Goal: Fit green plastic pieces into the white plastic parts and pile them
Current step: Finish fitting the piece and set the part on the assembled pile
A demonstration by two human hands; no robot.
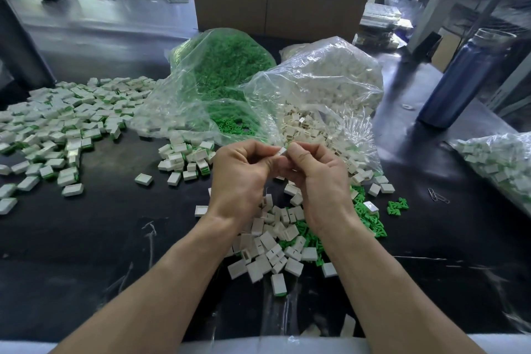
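No legible writing anywhere on the bags or parts. Head view: both forearms reach in over the black table (86, 238), hands meeting at centre. Left hand (241, 172) and right hand (316, 172) curl their fingers inward, pinching one white plastic part (282, 151) between them, above the loose pile of white and green pieces (287, 241).

1 head-worn view, looking forward and down, close over black table (86, 238), wide-angle
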